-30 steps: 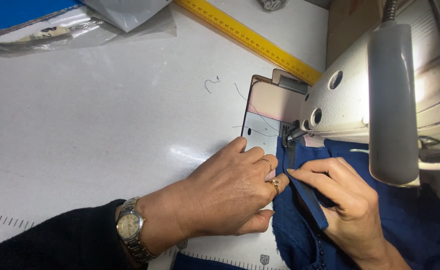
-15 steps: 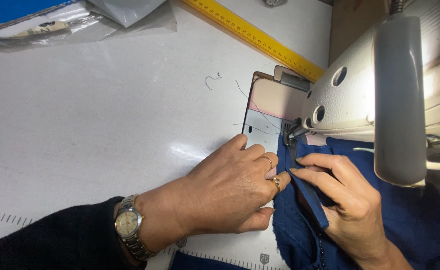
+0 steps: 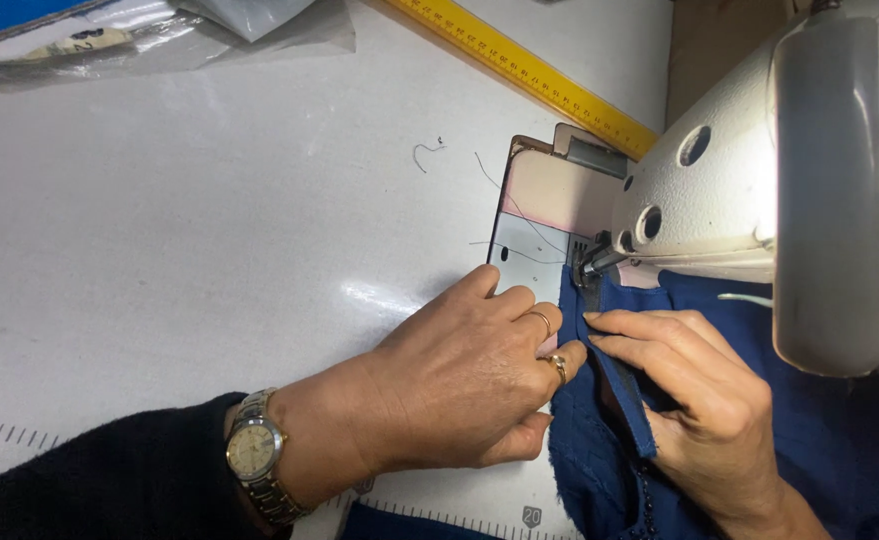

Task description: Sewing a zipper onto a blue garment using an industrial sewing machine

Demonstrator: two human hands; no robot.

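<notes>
Left hand: fingers loosely curled, palm down, pressing the blue fabric edge flat on the table; two rings, metal wristwatch. Right hand: fingers extended together, resting on a folded blue strip, not clamped. Fabric: dark blue, soft, lying under the cream sewing machine, at its presser foot. Yellow ruler: flat, along the table's far side. Clear plastic bag: crinkled, top left.

My left hand lies flat, palm down, fingers together. My right hand presses beside it, fingers stretched forward, fingertips nearly meeting.
</notes>
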